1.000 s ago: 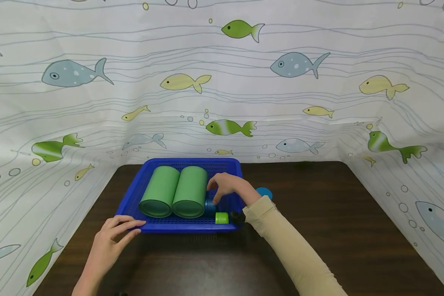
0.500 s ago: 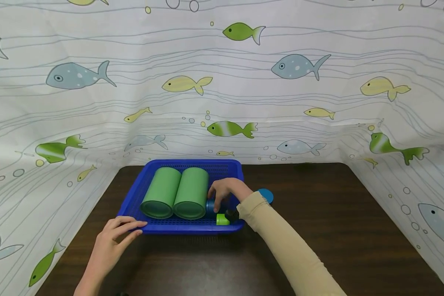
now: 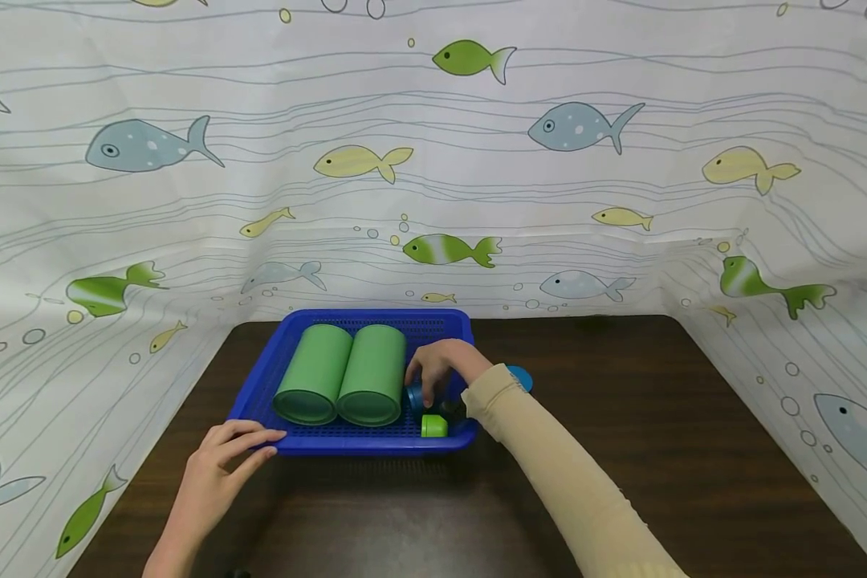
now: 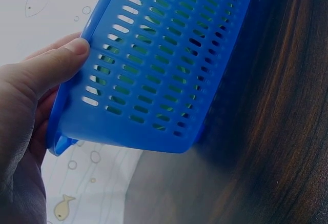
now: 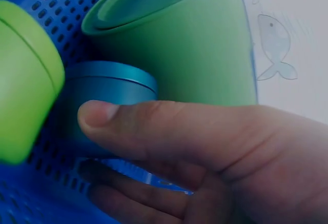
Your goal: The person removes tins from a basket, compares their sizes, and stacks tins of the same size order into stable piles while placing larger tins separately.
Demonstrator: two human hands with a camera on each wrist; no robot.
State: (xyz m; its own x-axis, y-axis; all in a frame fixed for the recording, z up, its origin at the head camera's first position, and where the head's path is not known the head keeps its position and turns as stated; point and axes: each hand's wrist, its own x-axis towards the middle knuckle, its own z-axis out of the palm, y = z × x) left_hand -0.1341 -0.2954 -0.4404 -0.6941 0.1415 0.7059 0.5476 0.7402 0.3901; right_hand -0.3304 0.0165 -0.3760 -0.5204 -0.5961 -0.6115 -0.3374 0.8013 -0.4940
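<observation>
Blue canister [image 3: 415, 396] in right hand's grip, inside basket

Location: right part of the blue basket [image 3: 364, 445], just right of the two green canisters [image 3: 343, 373]. Contact with the nearer green one: can't tell.

Orientation: right wrist view has the lidded end toward the top of the frame, long axis roughly up-down. Green canister beside it runs much the same way, but the two rims slope differently, so not quite parallel. Head view too small and covered to confirm the lid end. Green pair lies side by side, long axes running front to back, round ends facing the wearer.

Right hand [image 3: 433, 365]: reaches in from above right. Thumb [image 5: 154, 126] laid across the canister's side, other fingers [image 5: 148, 193] curled round below; spread about as wide as the canister body. Fingertip contact on the far side hidden.

Left hand [image 3: 220, 464]: narrow pinch on the basket's near left corner, thumb [image 4: 61, 62] against the rim, fingers mostly hidden behind it.

Nearby: lime green container [image 3: 434, 426] near the front rim, just in front of the blue canister. Blue disc [image 3: 520, 378] on the dark wood table [image 3: 694, 449], right of the basket, partly behind the beige sleeve [image 3: 549, 457]. Fish-print sheet [image 3: 376, 88] at back and sides.
</observation>
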